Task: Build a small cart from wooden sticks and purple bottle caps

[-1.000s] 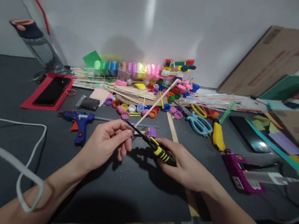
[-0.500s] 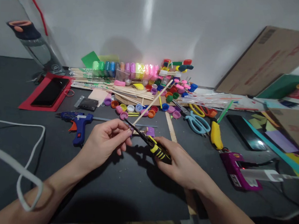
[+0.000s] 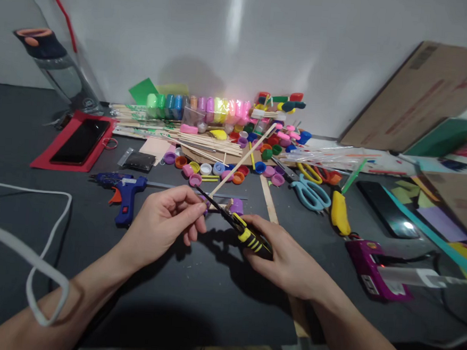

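no lettering is legible. the cardboard sheet point(image 3: 418, 97) carries red print and a dark printed block point(image 3: 423, 56) near its upper edge; both are too blurred to read. the water bottle point(image 3: 62, 75) bears a small pale emblem point(image 3: 89, 103) low on its body, unreadable. the blue glue gun point(image 3: 126, 202) shows a pale label point(image 3: 129, 180) along its barrel, and the purple unit point(image 3: 361, 257) a white label point(image 3: 370, 285), each likewise illegible.

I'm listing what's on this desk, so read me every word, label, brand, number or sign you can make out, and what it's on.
Nothing reads clearly; there is no text I can quote.
Red print on the upright cardboard sheet: too blurred.
Small pale mark on the water bottle: too small.
Pale label on the blue glue gun: too small.
White label on the purple power strip: too blurred.
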